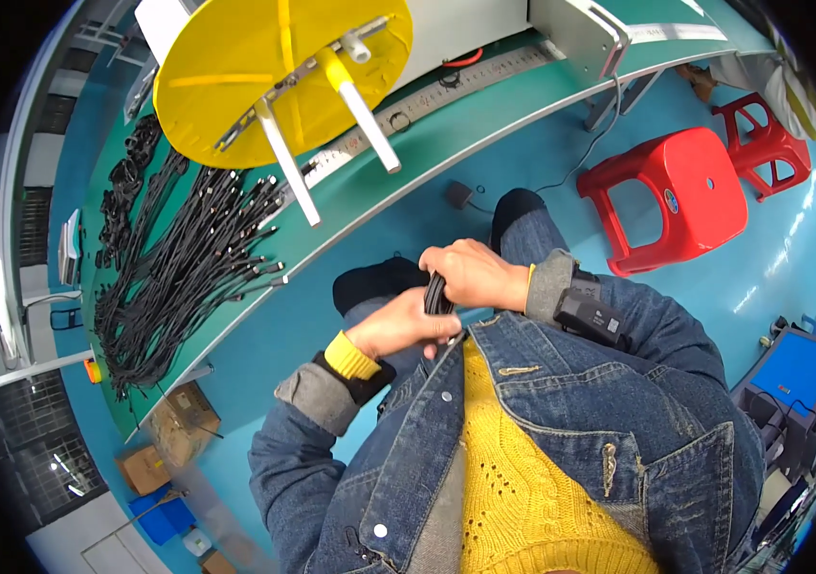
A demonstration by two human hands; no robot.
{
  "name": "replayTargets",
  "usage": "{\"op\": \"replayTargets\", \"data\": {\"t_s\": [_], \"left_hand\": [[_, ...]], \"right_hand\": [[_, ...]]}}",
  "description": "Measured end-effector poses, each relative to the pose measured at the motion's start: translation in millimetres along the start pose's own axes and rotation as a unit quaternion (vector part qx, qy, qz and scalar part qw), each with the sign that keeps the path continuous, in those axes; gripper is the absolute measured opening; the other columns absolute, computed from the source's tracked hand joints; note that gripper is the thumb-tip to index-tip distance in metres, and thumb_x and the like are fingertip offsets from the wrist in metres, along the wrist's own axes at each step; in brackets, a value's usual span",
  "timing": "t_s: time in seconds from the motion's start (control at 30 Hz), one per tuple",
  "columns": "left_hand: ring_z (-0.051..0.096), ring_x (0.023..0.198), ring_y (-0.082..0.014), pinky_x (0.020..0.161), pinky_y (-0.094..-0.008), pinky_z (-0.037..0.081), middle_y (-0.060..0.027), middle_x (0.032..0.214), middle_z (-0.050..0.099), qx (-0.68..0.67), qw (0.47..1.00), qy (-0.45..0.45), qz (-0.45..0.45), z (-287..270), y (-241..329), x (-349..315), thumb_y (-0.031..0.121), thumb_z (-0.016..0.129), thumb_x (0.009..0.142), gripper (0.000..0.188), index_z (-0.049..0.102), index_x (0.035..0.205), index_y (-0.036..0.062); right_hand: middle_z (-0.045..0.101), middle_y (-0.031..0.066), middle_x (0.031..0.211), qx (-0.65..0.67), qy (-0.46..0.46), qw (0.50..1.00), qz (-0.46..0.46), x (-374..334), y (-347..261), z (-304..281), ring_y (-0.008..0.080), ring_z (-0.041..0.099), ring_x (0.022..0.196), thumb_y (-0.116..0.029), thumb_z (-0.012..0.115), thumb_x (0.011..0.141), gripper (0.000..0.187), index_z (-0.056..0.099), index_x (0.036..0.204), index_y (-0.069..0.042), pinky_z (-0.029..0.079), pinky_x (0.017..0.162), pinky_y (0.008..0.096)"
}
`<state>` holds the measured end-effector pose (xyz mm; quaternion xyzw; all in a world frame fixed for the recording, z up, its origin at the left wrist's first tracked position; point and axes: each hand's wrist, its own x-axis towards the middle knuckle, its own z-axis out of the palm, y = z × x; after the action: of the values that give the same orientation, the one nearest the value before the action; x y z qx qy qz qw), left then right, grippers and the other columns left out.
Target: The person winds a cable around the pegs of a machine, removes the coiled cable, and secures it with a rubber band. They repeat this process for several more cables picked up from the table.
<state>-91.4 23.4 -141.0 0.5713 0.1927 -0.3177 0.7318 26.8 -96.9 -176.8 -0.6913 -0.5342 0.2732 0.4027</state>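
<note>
In front of my body, over my lap, I hold a coiled bundle of black cable (437, 295). My left hand (398, 327) closes around its lower part, with the thumb laid across. Gripping the top of the coil is my right hand (473, 274), its fingers curled over. Beyond my hands, on the green table, lies a large spread of loose black cables (183, 258) with their plug ends toward me. A yellow disc (235, 105) with two pale rods (367, 124) sticking out stands over the table, apart from both hands.
A long steel ruler (494, 72) lies along the green table (350, 215). Red plastic stools (685, 191) stand on the floor to the right. Cardboard boxes (183, 421) and a blue bin (161, 515) sit at the lower left. A thin cord (575, 163) hangs from the table.
</note>
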Motion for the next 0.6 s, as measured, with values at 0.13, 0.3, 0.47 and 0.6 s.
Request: {"op": "replayTargets", "data": {"t_s": [0.13, 0.3, 0.47, 0.6], "left_hand": [[0.056, 0.061, -0.0101, 0.046, -0.0217, 0.045, -0.0073, 0.075, 0.060, 0.016, 1.000, -0.004, 0.022, 0, -2, -8, 0.019, 0.060, 0.085, 0.021, 0.056, 0.085, -0.0019], [0.054, 0.056, -0.0093, 0.045, -0.0226, 0.042, -0.0041, 0.066, 0.057, 0.259, 0.954, 0.109, 0.100, -3, 10, -8, 0.016, 0.060, 0.084, 0.017, 0.056, 0.086, -0.0005], [0.052, 0.052, -0.0081, 0.044, -0.0218, 0.040, -0.0006, 0.058, 0.053, 0.042, 0.999, -0.010, 0.009, 11, 2, -5, 0.014, 0.061, 0.082, 0.014, 0.057, 0.087, 0.0012], [0.051, 0.050, -0.0081, 0.045, -0.0215, 0.039, -0.0003, 0.058, 0.053, -0.004, 0.996, 0.090, -0.027, 28, 6, 4, 0.015, 0.064, 0.080, 0.015, 0.057, 0.084, 0.0014]], "right_hand": [[0.060, 0.0215, 0.066, -0.051, 0.001, 0.998, -0.026, -2, -7, 4, 0.0363, 0.061, 0.063, -0.008, 0.057, 0.068, 0.014, 0.056, 0.077, 0.003, 0.047, 0.054, 0.0439], [0.059, 0.0194, 0.063, -0.152, -0.006, 0.987, -0.042, 1, -17, -10, 0.0352, 0.060, 0.060, -0.012, 0.058, 0.068, 0.017, 0.054, 0.078, 0.001, 0.046, 0.051, 0.0430], [0.059, 0.0180, 0.061, -0.127, -0.020, 0.982, -0.140, 0, -8, -7, 0.0352, 0.060, 0.058, -0.012, 0.059, 0.067, 0.018, 0.052, 0.078, 0.000, 0.046, 0.050, 0.0435], [0.056, 0.0170, 0.056, -0.241, -0.041, 0.960, -0.138, 2, -10, -9, 0.0358, 0.058, 0.055, -0.011, 0.061, 0.065, 0.018, 0.052, 0.078, -0.001, 0.046, 0.049, 0.0422]]}}
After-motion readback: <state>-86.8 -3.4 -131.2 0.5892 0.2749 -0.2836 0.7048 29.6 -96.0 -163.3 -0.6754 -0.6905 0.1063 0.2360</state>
